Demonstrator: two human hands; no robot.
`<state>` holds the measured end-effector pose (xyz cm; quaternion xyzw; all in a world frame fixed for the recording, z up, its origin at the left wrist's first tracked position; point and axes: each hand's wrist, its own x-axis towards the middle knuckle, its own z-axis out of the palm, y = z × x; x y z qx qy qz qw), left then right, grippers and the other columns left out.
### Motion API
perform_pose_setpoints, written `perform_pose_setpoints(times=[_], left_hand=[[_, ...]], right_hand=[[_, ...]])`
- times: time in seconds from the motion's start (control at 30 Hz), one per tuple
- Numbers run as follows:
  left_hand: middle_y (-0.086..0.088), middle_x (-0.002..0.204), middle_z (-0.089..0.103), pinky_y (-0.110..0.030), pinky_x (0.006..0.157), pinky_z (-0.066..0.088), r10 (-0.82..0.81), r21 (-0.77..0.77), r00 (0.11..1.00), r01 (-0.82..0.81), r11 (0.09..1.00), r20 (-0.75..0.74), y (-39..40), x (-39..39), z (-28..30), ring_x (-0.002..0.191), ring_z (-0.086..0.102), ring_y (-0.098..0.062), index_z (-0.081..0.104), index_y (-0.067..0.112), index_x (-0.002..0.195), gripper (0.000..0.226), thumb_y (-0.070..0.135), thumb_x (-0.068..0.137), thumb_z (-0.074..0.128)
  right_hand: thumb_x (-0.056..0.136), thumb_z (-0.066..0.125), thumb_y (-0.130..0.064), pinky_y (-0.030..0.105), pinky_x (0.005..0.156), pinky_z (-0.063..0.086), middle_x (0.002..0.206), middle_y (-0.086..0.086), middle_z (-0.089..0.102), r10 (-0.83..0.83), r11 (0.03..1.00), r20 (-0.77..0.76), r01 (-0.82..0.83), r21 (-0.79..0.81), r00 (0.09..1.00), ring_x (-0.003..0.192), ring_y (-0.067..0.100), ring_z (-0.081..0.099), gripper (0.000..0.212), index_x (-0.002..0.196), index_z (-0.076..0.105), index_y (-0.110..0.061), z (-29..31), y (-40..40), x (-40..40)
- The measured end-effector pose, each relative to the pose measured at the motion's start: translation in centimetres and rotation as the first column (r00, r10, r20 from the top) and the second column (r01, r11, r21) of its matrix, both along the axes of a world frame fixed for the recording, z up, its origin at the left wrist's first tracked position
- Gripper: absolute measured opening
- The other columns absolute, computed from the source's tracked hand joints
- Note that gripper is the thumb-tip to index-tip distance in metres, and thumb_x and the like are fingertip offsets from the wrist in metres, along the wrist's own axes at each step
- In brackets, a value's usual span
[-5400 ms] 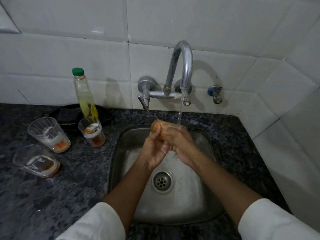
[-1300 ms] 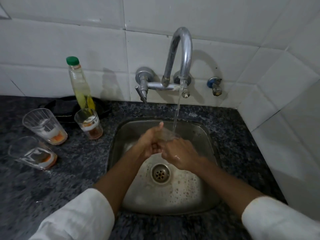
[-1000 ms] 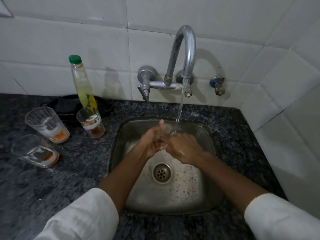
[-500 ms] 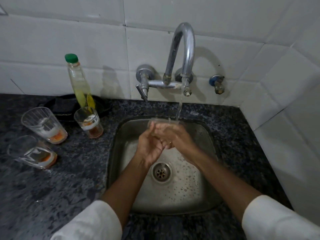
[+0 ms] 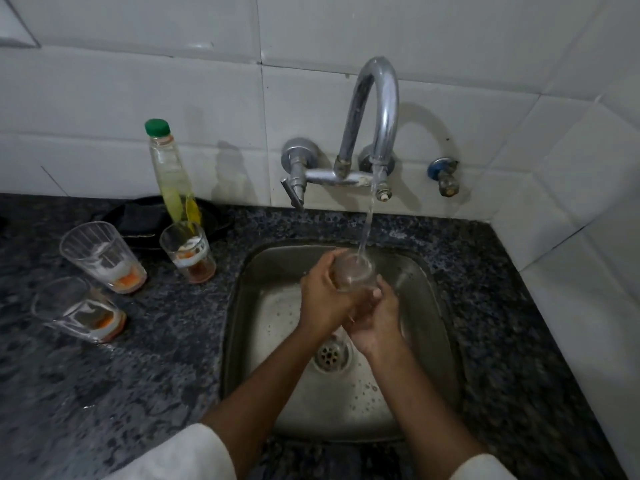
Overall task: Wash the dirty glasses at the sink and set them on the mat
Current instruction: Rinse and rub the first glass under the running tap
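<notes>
Glass (image 5: 354,274) is upright now, mouth up under the stream (image 5: 366,223) — half a second back it sat higher and flatter between my palms, and a second ago I had it tipped on its side. Water pours straight into it from the tap (image 5: 375,109). My left hand (image 5: 323,299) wraps round its left side, fingers curled on the wall; my right hand (image 5: 375,318) has dropped lower, cupping it from beneath and to the right, fingers curled on the base. Both clamped on that one glass, over the middle of the sink (image 5: 263,306).

The glass is clear and round, and the orange that showed on it five seconds ago is gone. The sink is dull brushed steel, a rounded square, beaded with droplets, with a perforated drain (image 5: 330,355) just below my wrists. The tap is a tall chrome gooseneck, a bit crusted at the joints.

On the speckled dark stone surface (image 5: 104,393) to the left, three dirty glasses sit as before: a ribbed tumbler (image 5: 104,258) with white-and-orange residue, a small glass (image 5: 188,256) beside it, and one (image 5: 79,310) lying tilted nearest me. Behind them stands a slim clear bottle (image 5: 171,178), green cap, yellowish liquid, on a black mat (image 5: 138,220). Glossy white tiles (image 5: 138,98) behind.
</notes>
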<state>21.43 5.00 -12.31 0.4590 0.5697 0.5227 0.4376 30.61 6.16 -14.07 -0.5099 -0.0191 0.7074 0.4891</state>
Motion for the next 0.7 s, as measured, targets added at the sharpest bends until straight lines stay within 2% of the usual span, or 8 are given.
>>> perform_pose_setpoints(times=[0.07,0.13,0.2,0.27,0.37,0.5,0.63,0.7], left_hand=[[0.005,0.106,0.071,-0.023,0.081,0.056,-0.102,0.050,0.995,0.101,0.994,0.020,-0.9,-0.2,-0.2,0.096,0.068,-0.004,0.059,0.018,0.113,0.067,0.007,0.055,0.091],[-0.004,0.116,0.068,-0.033,0.086,0.056,-0.240,0.039,0.922,0.240,0.970,0.303,-1.6,-1.5,-0.3,0.104,0.067,-0.016,0.055,0.014,0.116,0.067,0.004,0.058,0.087],[-0.013,0.126,0.062,-0.046,0.096,0.047,-0.275,-0.009,0.680,0.383,0.924,0.680,-1.9,-3.1,-0.1,0.113,0.060,-0.030,0.054,0.012,0.117,0.054,0.017,0.069,0.078],[-0.021,0.135,0.057,-0.055,0.103,0.039,-0.258,-0.093,0.521,0.555,0.826,0.814,-1.6,-4.2,0.1,0.121,0.054,-0.039,0.055,0.007,0.126,0.051,0.030,0.082,0.068],[-0.019,0.126,0.064,-0.052,0.095,0.050,-0.361,-0.243,0.621,0.676,0.695,0.696,-0.7,-4.4,0.9,0.115,0.063,-0.035,0.059,0.004,0.128,0.051,0.023,0.081,0.063],[-0.011,0.106,0.070,-0.047,0.091,0.052,-0.357,-0.341,0.846,0.496,0.798,0.395,0.7,-4.7,1.1,0.100,0.066,-0.029,0.067,0.011,0.106,0.046,0.008,0.060,0.069],[-0.006,0.105,0.069,-0.050,0.091,0.055,-0.253,-0.297,0.959,0.279,0.913,0.124,0.7,-3.0,0.6,0.104,0.065,-0.028,0.062,0.018,0.107,0.054,-0.006,0.062,0.077],[0.004,0.099,0.068,-0.045,0.079,0.058,-0.100,-0.205,0.991,0.081,0.975,-0.087,0.5,-1.1,0.0,0.094,0.067,-0.018,0.059,0.024,0.104,0.052,0.006,0.061,0.083]], right_hand=[[0.083,0.061,-0.040,0.034,0.076,0.056,0.107,0.014,0.069,0.000,1.000,0.034,-0.001,0.028,0.999,0.093,0.026,0.067,0.044,0.108,0.069,-0.005,0.1,0.8,-0.1],[0.079,0.066,-0.033,0.033,0.067,0.054,0.100,0.015,0.067,0.058,0.990,0.100,-0.070,0.119,0.993,0.083,0.025,0.066,0.036,0.104,0.068,-0.007,0.8,1.7,0.3],[0.081,0.070,-0.028,0.029,0.060,0.048,0.079,0.007,0.070,0.135,0.953,0.412,-0.232,0.196,0.901,0.068,0.020,0.063,0.017,0.088,0.071,-0.013,1.9,2.8,1.0],[0.086,0.070,-0.025,0.030,0.059,0.045,0.066,0.001,0.065,0.156,0.843,0.657,-0.446,0.301,0.738,0.061,0.018,0.059,0.017,0.074,0.068,-0.014,3.1,3.6,0.9],[0.097,0.054,-0.037,0.028,0.060,0.042,0.057,-0.010,0.056,0.199,0.547,0.833,-0.764,0.343,0.516,0.056,0.010,0.052,0.038,0.064,0.057,-0.021,4.9,3.4,0.5],[0.093,0.025,-0.057,0.032,0.074,0.027,0.074,-0.019,0.052,-0.295,0.277,0.941,-0.957,-0.080,-0.164,0.085,0.012,0.045,0.055,0.083,0.067,-0.022,6.4,3.8,3.0],[0.098,0.048,-0.036,0.015,0.059,0.043,0.073,-0.007,0.067,-0.018,0.215,1.000,-0.977,-0.010,-0.014,0.061,-0.004,0.062,0.038,0.080,0.073,-0.012,8.4,2.9,3.4],[0.099,0.053,-0.023,0.008,0.050,0.040,0.072,-0.006,0.065,0.071,0.284,0.993,-0.953,-0.109,-0.092,0.047,-0.010,0.056,0.028,0.081,0.071,-0.013,8.8,2.5,2.6]])
